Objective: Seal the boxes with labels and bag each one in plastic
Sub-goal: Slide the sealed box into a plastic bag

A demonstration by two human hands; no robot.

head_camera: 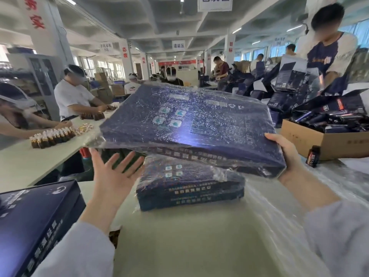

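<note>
The right hand (283,154) grips the near corner of a plastic-bagged box (195,124), thumb on top, holding it tilted in the air and stretching away to that hand's left. The left hand (113,172) is wide, palm up, fingers spread just under the box's loose plastic edge. Between the hands, a stack of bagged boxes (189,188) lies on the surface (189,236). An unbagged box (36,216) sits left of the left hand.
</note>
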